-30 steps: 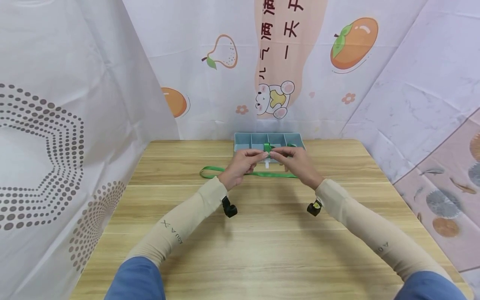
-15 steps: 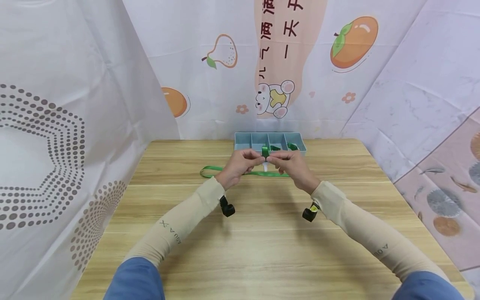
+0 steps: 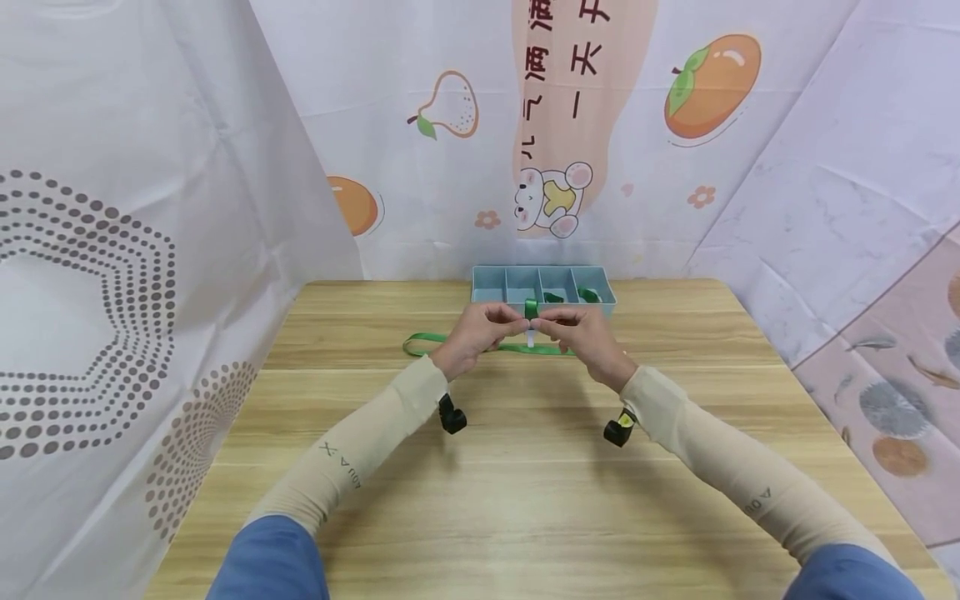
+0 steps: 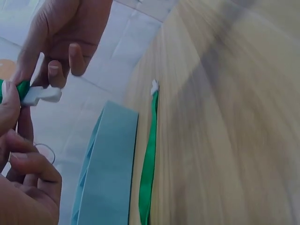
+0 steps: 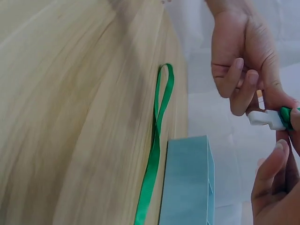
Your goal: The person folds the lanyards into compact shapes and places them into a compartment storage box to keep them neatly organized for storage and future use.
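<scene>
A folded green lanyard with a white plastic clip is held up in front of the blue tray. My left hand pinches it from the left between thumb and forefinger. From the other side my right hand pinches it too, so the fingertips of both hands nearly meet. The white clip points down below the fingers. Behind the hands, a second green lanyard lies stretched along the table, with a loop at its left end and a white clip at its right end.
The blue tray, divided into compartments, stands at the back of the wooden table. Small green bundles lie in its two right compartments. A printed curtain hangs behind the table, with more sheets at both sides.
Both hands have come down slightly and a little toward me with the lanyard, still pinching it. The right hand has uncovered the green bundles in the tray. The lanyard on the table stays put.
</scene>
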